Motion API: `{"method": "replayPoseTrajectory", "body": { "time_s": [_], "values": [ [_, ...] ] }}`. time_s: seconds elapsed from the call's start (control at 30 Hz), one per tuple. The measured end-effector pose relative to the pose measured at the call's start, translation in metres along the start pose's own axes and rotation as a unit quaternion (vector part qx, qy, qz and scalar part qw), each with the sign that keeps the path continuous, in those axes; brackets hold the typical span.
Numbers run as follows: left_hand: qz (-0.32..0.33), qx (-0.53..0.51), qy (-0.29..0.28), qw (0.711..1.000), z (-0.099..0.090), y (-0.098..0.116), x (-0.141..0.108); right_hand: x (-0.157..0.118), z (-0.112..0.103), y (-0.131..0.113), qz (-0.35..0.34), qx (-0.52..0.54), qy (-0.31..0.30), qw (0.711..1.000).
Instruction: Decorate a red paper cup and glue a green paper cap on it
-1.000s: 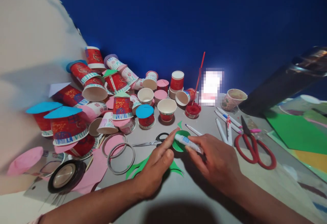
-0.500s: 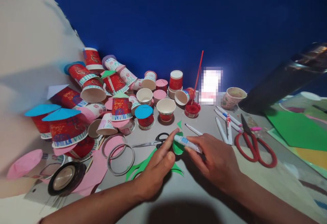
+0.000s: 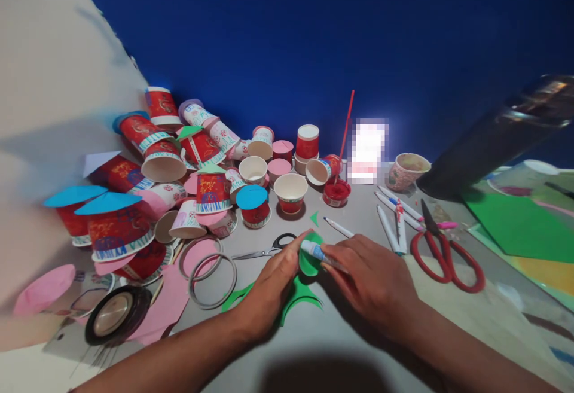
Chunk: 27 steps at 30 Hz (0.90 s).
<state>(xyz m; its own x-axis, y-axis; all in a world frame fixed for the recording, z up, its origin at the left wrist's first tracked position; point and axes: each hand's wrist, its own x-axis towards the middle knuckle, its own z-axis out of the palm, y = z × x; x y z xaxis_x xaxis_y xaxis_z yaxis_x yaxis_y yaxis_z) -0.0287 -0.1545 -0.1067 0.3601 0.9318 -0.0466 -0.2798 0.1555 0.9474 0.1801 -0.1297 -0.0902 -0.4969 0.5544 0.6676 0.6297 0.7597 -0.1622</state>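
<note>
My left hand [image 3: 272,282] is closed on the edge of a small round piece of green paper [image 3: 309,266], which looks slightly curved. In my right hand [image 3: 374,276] is a white glue stick [image 3: 315,250] with a blue label, pinched between thumb and fingers. Its tip lies against the face of the green paper. Beneath the left hand, cut green paper scraps [image 3: 301,298] rest on the grey table. Black-handled scissors [image 3: 260,253] lie just beyond that hand, their handles partly covered by it.
Decorated paper cups [image 3: 120,225] crowd the left side. Two rings [image 3: 212,306] and a tape roll [image 3: 112,315] lie near front left. A red paint pot [image 3: 336,194] stands behind the hands. To the right are markers [image 3: 388,228], red-handled scissors [image 3: 469,270] and a dark bottle [image 3: 475,142].
The glue stick's tip has shifted slightly left across the green paper. My left fingers have drawn back a little, showing more of the paper. The view has moved slightly.
</note>
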Motion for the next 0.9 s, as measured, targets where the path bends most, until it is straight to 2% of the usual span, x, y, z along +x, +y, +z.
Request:
{"method": "replayPoseTrajectory", "body": {
  "time_s": [0.1,0.2,0.33,0.47,0.53,0.63,0.73,0.8,0.9],
  "values": [
    [-0.006,0.006,-0.025,1.000,0.000,0.003,-0.001,0.001,-0.001,-0.002,-0.003,-0.013,0.004,1.000],
    [0.015,0.064,-0.032,0.997,0.000,0.005,-0.005,0.001,-0.002,-0.002,0.034,-0.003,0.014,0.999],
    [0.046,0.120,-0.047,0.991,0.000,0.003,-0.009,0.000,-0.002,-0.004,0.131,0.074,0.010,0.989],
    [0.082,0.207,-0.055,0.973,0.000,0.003,-0.010,0.002,-0.002,-0.008,0.262,0.163,-0.029,0.951],
    [0.094,0.225,-0.059,0.968,0.000,0.005,-0.009,0.001,-0.003,-0.008,0.292,0.192,-0.044,0.936],
    [0.083,0.175,-0.043,0.980,-0.001,0.007,-0.006,0.000,-0.001,-0.007,0.246,0.173,-0.026,0.953],
    [0.053,0.112,-0.028,0.992,-0.001,0.007,-0.004,-0.002,0.001,-0.005,0.131,0.083,0.007,0.988],
    [0.041,0.095,-0.042,0.994,-0.001,0.005,-0.003,-0.002,0.001,-0.004,0.072,0.025,0.018,0.997],
    [0.050,0.077,-0.067,0.993,0.002,0.001,-0.005,0.000,-0.001,-0.005,0.049,-0.022,0.027,0.998]
  ]
}}
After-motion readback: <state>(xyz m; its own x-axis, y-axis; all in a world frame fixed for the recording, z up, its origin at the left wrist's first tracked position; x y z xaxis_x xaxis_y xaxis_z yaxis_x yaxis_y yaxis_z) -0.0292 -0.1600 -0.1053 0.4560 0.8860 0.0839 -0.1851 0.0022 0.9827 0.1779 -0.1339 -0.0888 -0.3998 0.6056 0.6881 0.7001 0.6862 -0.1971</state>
